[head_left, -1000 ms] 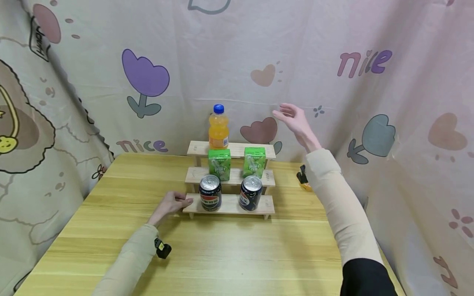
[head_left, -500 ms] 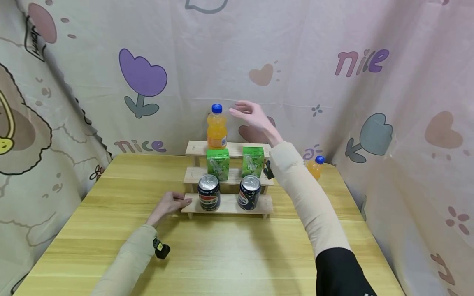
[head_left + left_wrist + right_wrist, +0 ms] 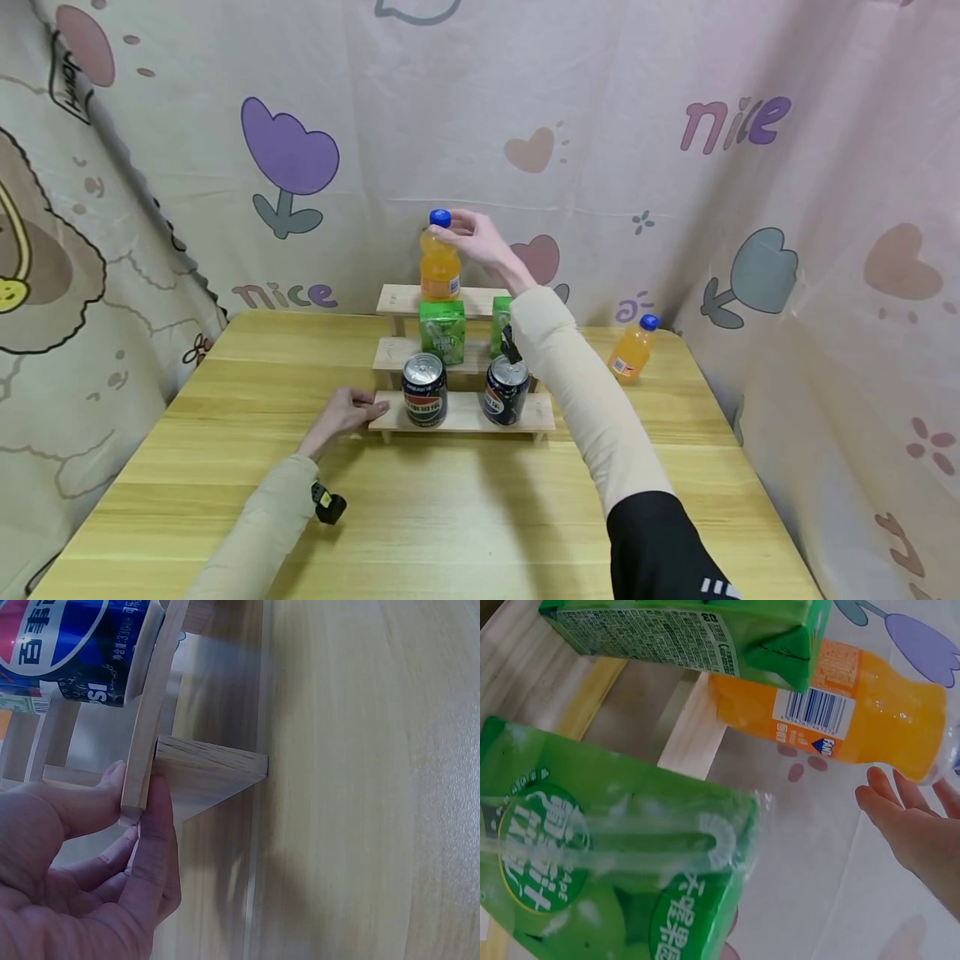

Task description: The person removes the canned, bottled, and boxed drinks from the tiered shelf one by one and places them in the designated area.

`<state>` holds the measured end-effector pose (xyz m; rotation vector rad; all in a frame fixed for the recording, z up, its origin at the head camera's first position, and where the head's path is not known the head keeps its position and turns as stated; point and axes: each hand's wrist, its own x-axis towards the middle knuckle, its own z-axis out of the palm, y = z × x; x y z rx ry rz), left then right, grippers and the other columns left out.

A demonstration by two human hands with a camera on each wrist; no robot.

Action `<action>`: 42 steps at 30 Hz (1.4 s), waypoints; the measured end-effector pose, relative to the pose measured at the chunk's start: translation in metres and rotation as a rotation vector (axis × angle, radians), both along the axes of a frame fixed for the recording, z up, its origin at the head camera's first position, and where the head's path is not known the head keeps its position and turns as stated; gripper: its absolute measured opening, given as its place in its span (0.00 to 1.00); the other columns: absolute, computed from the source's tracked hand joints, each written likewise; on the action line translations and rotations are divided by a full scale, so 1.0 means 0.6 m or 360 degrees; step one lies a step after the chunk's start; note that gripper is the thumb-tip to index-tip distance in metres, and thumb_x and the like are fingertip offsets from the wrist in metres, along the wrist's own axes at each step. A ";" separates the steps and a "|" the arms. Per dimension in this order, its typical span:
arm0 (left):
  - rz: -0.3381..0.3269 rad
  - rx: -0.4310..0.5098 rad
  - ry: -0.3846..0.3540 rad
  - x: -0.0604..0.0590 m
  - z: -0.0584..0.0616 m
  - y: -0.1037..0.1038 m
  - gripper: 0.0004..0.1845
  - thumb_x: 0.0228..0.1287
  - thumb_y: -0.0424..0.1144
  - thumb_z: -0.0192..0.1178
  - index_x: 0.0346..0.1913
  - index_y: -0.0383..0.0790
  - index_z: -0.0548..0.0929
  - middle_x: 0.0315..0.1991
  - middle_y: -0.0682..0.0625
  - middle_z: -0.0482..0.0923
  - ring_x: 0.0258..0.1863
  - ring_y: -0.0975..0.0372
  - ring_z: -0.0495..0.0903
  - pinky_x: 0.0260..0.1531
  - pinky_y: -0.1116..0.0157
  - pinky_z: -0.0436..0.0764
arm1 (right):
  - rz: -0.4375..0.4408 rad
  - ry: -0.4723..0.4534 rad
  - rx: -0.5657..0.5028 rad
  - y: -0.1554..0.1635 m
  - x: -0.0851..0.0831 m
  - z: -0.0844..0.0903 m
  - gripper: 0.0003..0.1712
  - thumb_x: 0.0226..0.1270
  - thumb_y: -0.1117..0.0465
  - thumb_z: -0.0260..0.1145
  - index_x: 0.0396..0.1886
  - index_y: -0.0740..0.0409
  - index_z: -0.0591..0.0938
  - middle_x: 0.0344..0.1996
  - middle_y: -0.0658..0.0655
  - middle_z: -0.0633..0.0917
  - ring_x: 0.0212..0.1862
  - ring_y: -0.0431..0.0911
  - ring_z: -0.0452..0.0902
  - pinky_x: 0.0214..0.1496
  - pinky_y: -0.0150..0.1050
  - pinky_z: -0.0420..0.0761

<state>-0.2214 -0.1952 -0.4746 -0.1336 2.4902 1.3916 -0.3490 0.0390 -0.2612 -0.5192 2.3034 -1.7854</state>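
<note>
My left hand (image 3: 347, 421) pinches the left end of the lowest step of a wooden three-tier display stand (image 3: 465, 414); in the left wrist view the thumb (image 3: 90, 802) lies on top of the board and fingers are beneath it. Up on the top tier, an orange soda bottle (image 3: 439, 267) with a blue cap stands upright. My right hand (image 3: 480, 243) is at its neck, thumb in front and fingers behind in the head view. The right wrist view shows fingertips (image 3: 881, 799) beside the bottle's shoulder; the cap is mostly cut off there.
Two green juice boxes (image 3: 442, 332) stand on the middle tier, the right one partly behind my right sleeve. Two dark cola cans (image 3: 425, 392) stand on the lowest tier. Another orange soda bottle (image 3: 632, 350) is on the table, right of the stand. A printed curtain (image 3: 390, 100) hangs behind.
My right hand has moved left from beside the stand to the top bottle's neck. The second bottle at right has come into view from behind the arm. My left hand stays put.
</note>
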 end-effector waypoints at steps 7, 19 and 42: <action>0.0001 -0.0036 -0.0005 -0.001 -0.001 0.000 0.29 0.55 0.48 0.60 0.49 0.25 0.72 0.42 0.36 0.77 0.37 0.57 0.77 0.37 0.64 0.78 | 0.0041 0.0059 -0.0011 -0.007 -0.002 -0.005 0.22 0.61 0.53 0.59 0.54 0.56 0.74 0.54 0.55 0.77 0.58 0.45 0.70 0.64 0.44 0.65; -0.0033 -0.0083 0.0018 0.001 0.001 0.004 0.27 0.56 0.48 0.59 0.48 0.26 0.73 0.42 0.35 0.77 0.37 0.56 0.78 0.39 0.61 0.78 | -0.0133 -0.0014 -0.0007 -0.003 0.005 0.004 0.21 0.60 0.54 0.60 0.52 0.55 0.75 0.50 0.58 0.78 0.52 0.47 0.72 0.59 0.44 0.70; -0.0008 -0.0093 -0.0013 0.002 0.004 0.004 0.29 0.55 0.48 0.60 0.51 0.26 0.71 0.47 0.33 0.74 0.43 0.51 0.76 0.44 0.57 0.77 | -0.0438 -0.0012 -0.0315 0.164 0.018 0.068 0.22 0.55 0.58 0.65 0.50 0.59 0.76 0.36 0.52 0.80 0.41 0.45 0.74 0.56 0.43 0.72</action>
